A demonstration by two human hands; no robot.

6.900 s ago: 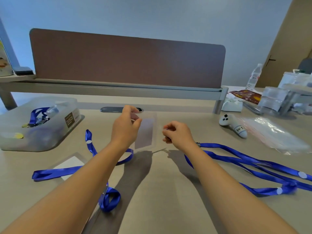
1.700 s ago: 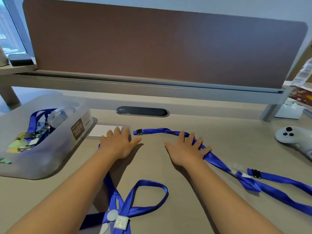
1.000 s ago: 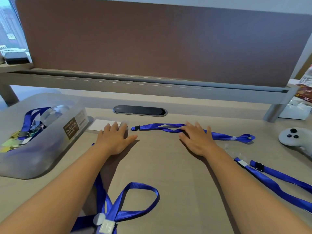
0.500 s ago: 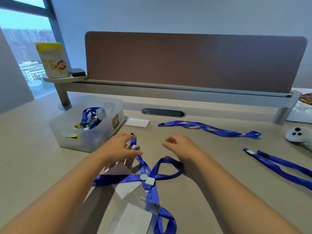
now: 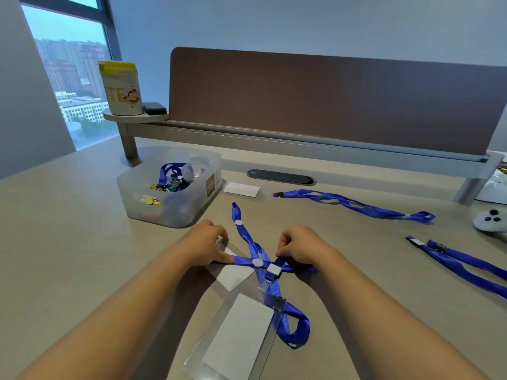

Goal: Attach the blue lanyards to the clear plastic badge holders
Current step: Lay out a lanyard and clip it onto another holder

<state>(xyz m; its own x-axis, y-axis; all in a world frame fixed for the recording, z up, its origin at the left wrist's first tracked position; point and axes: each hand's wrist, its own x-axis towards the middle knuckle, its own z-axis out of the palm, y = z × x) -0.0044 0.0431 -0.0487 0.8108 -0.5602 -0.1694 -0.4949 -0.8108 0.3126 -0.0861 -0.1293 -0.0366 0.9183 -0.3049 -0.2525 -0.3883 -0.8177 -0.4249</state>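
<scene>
Left hand: the left hand (image 5: 204,244) is laid on the worktop (image 5: 68,229) at centre; its fingers (image 5: 223,259) are closed on the left strand of a blue lanyard (image 5: 253,250), over the far edge of a clear badge holder (image 5: 233,272).
Right hand: the right hand (image 5: 300,246) is curled just right of it; its fingers are closed on the right strand of the same lanyard.
Nearest holder: a second clear badge holder (image 5: 238,341) is seen near the bottom edge, its top edge crossed by the lanyard's loop.
Far lanyard: another lanyard (image 5: 354,204) is stretched along the far side, a white card (image 5: 241,189) just beside its clip.
Right lanyards: two further strands (image 5: 461,264) are seen running to the right edge.
Bin: a translucent bin (image 5: 175,193) is set far left of the hands, close to the left hand.
Open room: bare worktop is left on the left side and between the hands and the right strands.
Far edge: the worktop is closed off by a brown divider panel (image 5: 329,102).
</scene>
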